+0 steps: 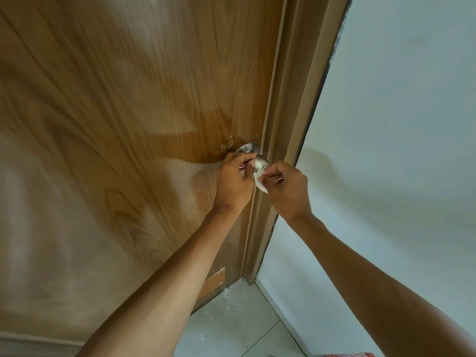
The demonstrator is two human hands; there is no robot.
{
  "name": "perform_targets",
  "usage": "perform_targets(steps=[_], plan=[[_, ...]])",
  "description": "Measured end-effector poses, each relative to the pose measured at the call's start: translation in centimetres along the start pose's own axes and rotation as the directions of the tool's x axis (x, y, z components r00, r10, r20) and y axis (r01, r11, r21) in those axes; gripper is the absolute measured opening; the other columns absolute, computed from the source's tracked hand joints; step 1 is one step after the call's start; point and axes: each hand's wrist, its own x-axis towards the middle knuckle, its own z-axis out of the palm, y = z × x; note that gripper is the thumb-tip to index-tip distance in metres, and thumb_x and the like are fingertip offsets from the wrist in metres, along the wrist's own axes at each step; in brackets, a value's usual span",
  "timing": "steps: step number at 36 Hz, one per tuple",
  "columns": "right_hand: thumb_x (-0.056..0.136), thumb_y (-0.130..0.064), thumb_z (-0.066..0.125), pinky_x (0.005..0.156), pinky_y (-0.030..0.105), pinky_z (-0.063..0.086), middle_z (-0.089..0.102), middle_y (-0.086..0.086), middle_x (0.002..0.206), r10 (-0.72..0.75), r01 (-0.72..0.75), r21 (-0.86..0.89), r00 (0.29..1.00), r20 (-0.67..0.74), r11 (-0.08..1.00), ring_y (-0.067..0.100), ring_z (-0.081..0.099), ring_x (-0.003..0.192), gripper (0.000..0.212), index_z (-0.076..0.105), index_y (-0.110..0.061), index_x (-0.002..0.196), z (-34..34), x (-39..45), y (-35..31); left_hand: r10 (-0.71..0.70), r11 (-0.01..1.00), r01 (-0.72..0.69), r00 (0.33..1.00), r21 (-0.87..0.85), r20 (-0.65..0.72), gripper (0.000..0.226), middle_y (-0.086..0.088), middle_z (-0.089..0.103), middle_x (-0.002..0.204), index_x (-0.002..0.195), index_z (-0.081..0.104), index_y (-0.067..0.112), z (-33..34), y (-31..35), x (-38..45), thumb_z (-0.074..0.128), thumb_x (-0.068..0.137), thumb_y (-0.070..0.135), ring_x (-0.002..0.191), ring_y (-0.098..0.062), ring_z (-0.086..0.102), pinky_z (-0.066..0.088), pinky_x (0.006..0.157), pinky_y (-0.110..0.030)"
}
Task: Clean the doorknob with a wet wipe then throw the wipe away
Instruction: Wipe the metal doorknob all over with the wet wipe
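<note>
A silver metal doorknob [260, 161] sticks out of the wooden door [116, 124] near its right edge, with a round plate behind it. A small white wet wipe [260, 182] hangs just under the knob. My right hand [286, 188] pinches the wipe between thumb and fingers and presses it against the underside of the knob. My left hand [235, 180] is at the left side of the knob with its fingertips on it. Whether it also holds the wipe is hidden.
The brown door frame [286, 140] runs down right of the knob, and a pale wall [386, 150] stands beyond it. Light floor tiles [239, 320] show below, with white specks near the door's bottom corner. A red patterned object [345, 354] peeks in at the bottom edge.
</note>
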Motion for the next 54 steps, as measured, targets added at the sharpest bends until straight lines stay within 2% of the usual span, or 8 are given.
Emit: perform_targets(steps=[10, 18, 24, 39, 41, 44, 47, 54], plan=[[0.081, -0.008, 0.073, 0.067, 0.002, 0.045, 0.068, -0.009, 0.079, 0.163, -0.117, 0.177, 0.950, -0.268, 0.977, 0.001, 0.064, 0.075, 0.009, 0.071, -0.016, 0.084, 2.2, -0.7, -0.4, -0.051, 0.998, 0.052, 0.996, -0.026, 0.067, 0.020, -0.007, 0.068, 0.111, 0.108, 0.069, 0.010, -0.7, -0.4, 0.8, 0.060, 0.090, 0.007, 0.100, -0.012, 0.063, 0.047, 0.080, -0.007], [0.081, -0.007, 0.073, 0.067, 0.004, 0.047, 0.072, -0.001, 0.083, 0.161, -0.138, 0.146, 0.974, -0.158, 0.980, 0.006, 0.066, 0.075, 0.006, 0.074, -0.010, 0.086, 1.6, -1.1, 0.9, -0.105, 0.991, 0.109, 0.993, -0.071, 0.062, 0.016, -0.004, 0.069, 0.106, 0.103, 0.069, 0.013, -0.2, -0.6, 0.8, 0.061, 0.090, 0.008, 0.095, -0.009, 0.063, 0.046, 0.076, -0.004], [0.079, -0.008, 0.075, 0.062, 0.001, 0.045, 0.067, -0.006, 0.078, 0.235, -0.193, 0.183, 0.940, -0.247, 0.964, 0.000, 0.063, 0.069, 0.011, 0.069, -0.016, 0.082, 0.7, 0.3, 0.4, -0.123, 0.989, 0.128, 0.990, -0.068, 0.076, 0.015, -0.003, 0.070, 0.106, 0.103, 0.070, 0.012, -0.3, -0.3, 0.8, 0.063, 0.089, 0.010, 0.093, -0.011, 0.065, 0.051, 0.077, -0.013], [0.082, -0.011, 0.073, 0.067, 0.010, 0.050, 0.070, -0.004, 0.082, 0.066, -0.044, 0.164, 0.989, -0.135, 0.985, 0.006, 0.066, 0.075, 0.005, 0.068, -0.012, 0.084, 0.2, -1.1, 0.5, -0.247, 0.962, 0.248, 0.969, -0.114, 0.022, 0.014, -0.008, 0.065, 0.107, 0.102, 0.065, 0.007, 0.3, 0.5, 0.2, 0.065, 0.087, 0.008, 0.090, -0.009, 0.061, 0.045, 0.073, -0.002], [0.083, -0.007, 0.070, 0.069, 0.011, 0.050, 0.070, -0.001, 0.086, 0.068, -0.017, 0.224, 0.973, -0.222, 0.974, 0.008, 0.066, 0.078, 0.009, 0.068, -0.011, 0.091, -0.4, -0.4, 0.2, -0.418, 0.876, 0.403, 0.908, -0.264, -0.003, 0.017, -0.008, 0.067, 0.104, 0.101, 0.063, 0.008, 0.6, 0.9, 0.2, 0.067, 0.086, 0.010, 0.091, -0.012, 0.062, 0.051, 0.077, -0.010], [0.086, -0.005, 0.065, 0.075, 0.012, 0.051, 0.072, 0.002, 0.095, 0.026, 0.019, 0.182, 0.970, -0.243, 0.983, 0.012, 0.067, 0.087, 0.016, 0.070, -0.010, 0.101, -0.9, 0.7, -0.2, -0.700, 0.525, 0.648, 0.698, -0.552, 0.154, 0.006, -0.003, 0.068, 0.093, 0.092, 0.064, 0.015, 0.7, 1.4, 0.2, 0.068, 0.087, 0.015, 0.089, -0.014, 0.065, 0.054, 0.086, -0.026], [0.088, -0.008, 0.065, 0.078, 0.008, 0.049, 0.072, 0.003, 0.102, -0.138, 0.141, 0.014, 0.982, -0.129, 0.990, 0.009, 0.066, 0.090, 0.018, 0.071, -0.009, 0.105, -0.8, 0.9, -0.5, -0.739, 0.239, 0.697, 0.582, -0.676, 0.339, 0.017, -0.002, 0.069, 0.090, 0.101, 0.067, 0.012, 0.8, 1.4, 0.2, 0.069, 0.086, 0.019, 0.083, -0.011, 0.065, 0.054, 0.088, -0.028], [0.092, -0.016, 0.060, 0.085, -0.001, 0.037, 0.070, 0.005, 0.116, -0.209, 0.217, -0.135, 0.975, 0.072, 0.967, 0.017, 0.066, 0.101, 0.027, 0.067, -0.010, 0.118, -0.6, 1.8, -0.4, -0.732, 0.130, 0.701, 0.545, -0.701, 0.409, 0.033, -0.013, 0.071, 0.105, 0.111, 0.065, 0.004, 0.7, 1.3, 0.3, 0.072, 0.083, 0.018, 0.094, -0.018, 0.068, 0.055, 0.089, -0.032]])
